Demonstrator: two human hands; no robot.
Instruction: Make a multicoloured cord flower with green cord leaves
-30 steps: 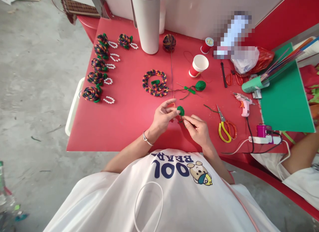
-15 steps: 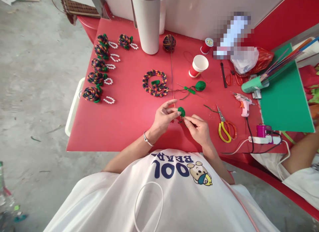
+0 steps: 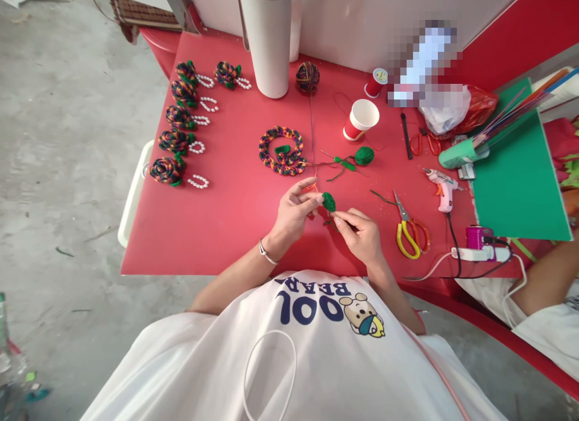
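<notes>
Between my two hands is a small green crocheted leaf [image 3: 329,201]. My left hand [image 3: 295,211] pinches its upper left edge between thumb and fingers. Thumb and fingertips of my right hand [image 3: 359,231] are closed at its lower end, where dark yarn tails hang. Just beyond my hands lies a coiled multicoloured crocheted strip [image 3: 281,131] with a green piece inside the coil. A green yarn ball [image 3: 364,156] sits to its right, beside a small green piece [image 3: 344,163] and a thin needle or hook.
Several multicoloured crocheted flowers [image 3: 167,170] with white bead loops line the table's left side. A tumbler [image 3: 266,53], a yarn ball [image 3: 307,78] and a paper cup [image 3: 362,120] stand behind. Yellow-handled scissors [image 3: 408,234], a pink glue gun [image 3: 444,190] and a power strip [image 3: 479,254] lie right.
The green leaf has turned and tilted, showing longer now. My left fingers have shifted slightly left and down along its edge, while my right hand stays nearly still.
</notes>
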